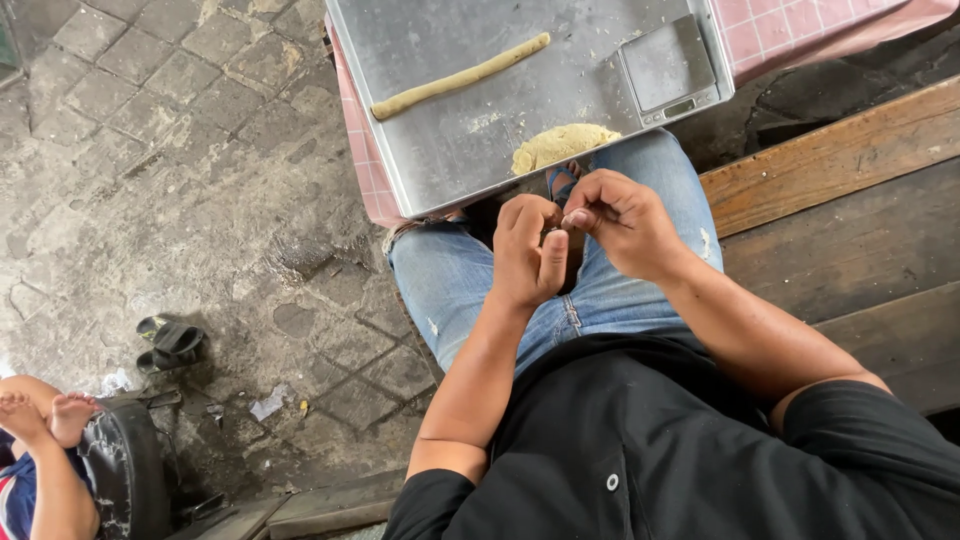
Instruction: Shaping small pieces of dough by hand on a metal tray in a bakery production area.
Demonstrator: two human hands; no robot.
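- Head view, looking straight down at a seated person in a black shirt (pixel 640 450) and jeans (pixel 450 280).
- Hands meet over the lap, just below the near edge of a metal tray (pixel 440 150).
- Left hand (pixel 527 252): fingers curled in, thumb pointing down along the front; closed around something small and dark at the fingertips. What it is cannot be told; mostly hidden.
- Right hand (pixel 620 222): fingers bent, tips pinched together and touching the left hand's fingertips at the same small item. Grip looks like a pinch; object itself too small to identify.
- Dough lump (pixel 562 145): pale yellow, flattened, lying on the tray at its near edge, just above the right hand, not touched by either hand.
- Dough rope (pixel 460 77): long, thin, rolled, lying diagonally across the tray's middle, well apart from the hands.
- Scale (pixel 668 70): small, grey, flat pan with a display at its near side, sitting at the tray's right corner.
- Tray rests on a pink checked cloth (pixel 790 30).
- Wooden bench (pixel 850 220) runs to the person's right.
- Stone paving (pixel 170 150) to the left; pair of dark sandals (pixel 170 343) on it.
- Lower left corner: another person's bare feet (pixel 45 412) beside a black padded seat (pixel 125 470).
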